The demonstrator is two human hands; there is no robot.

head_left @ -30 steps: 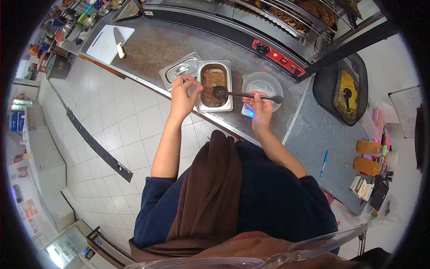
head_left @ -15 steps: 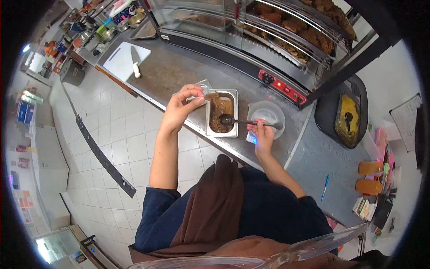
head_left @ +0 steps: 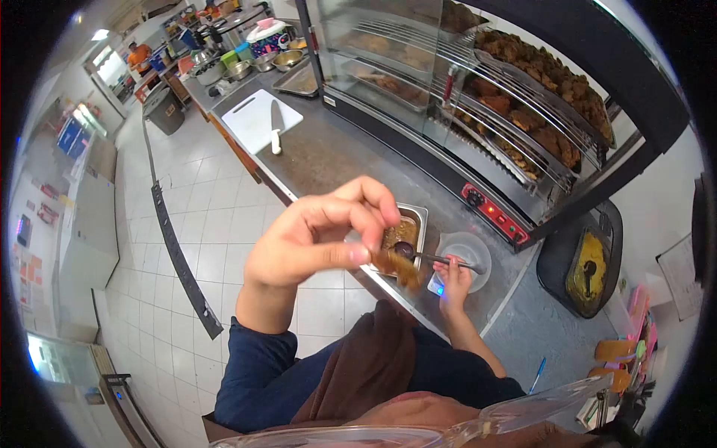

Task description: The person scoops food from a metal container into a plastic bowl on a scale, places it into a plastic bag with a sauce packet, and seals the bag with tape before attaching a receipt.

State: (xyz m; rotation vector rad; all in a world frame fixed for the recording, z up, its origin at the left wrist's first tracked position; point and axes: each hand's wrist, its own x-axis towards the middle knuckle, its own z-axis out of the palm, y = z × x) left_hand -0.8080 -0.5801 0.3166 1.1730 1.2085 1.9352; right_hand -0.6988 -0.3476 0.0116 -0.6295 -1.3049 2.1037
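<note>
My left hand (head_left: 317, 235) is raised close to the camera, thumb and fingers pinching a limp brown piece of food (head_left: 401, 270). Below and behind it is a steel pan (head_left: 423, 224) with brown sauce (head_left: 405, 229), partly hidden by my hand and the piece. My right hand (head_left: 452, 282) grips the handle of a dark ladle (head_left: 435, 258), whose bowl rests over the sauce. Beside the pan, a translucent plastic bowl (head_left: 484, 243) stands under the ladle's handle.
A glass display warmer (head_left: 418, 142) with trays of browned food lines the counter's back. On the left lie a white cutting board (head_left: 250, 123) and a knife (head_left: 276, 134). A black tray of yellow food (head_left: 586, 272) is at right. Far off stands a person (head_left: 139, 58).
My left hand has lifted the brown piece from above the pan up toward the camera. The right hand still holds the ladle at the pan. The view has tilted upward.
</note>
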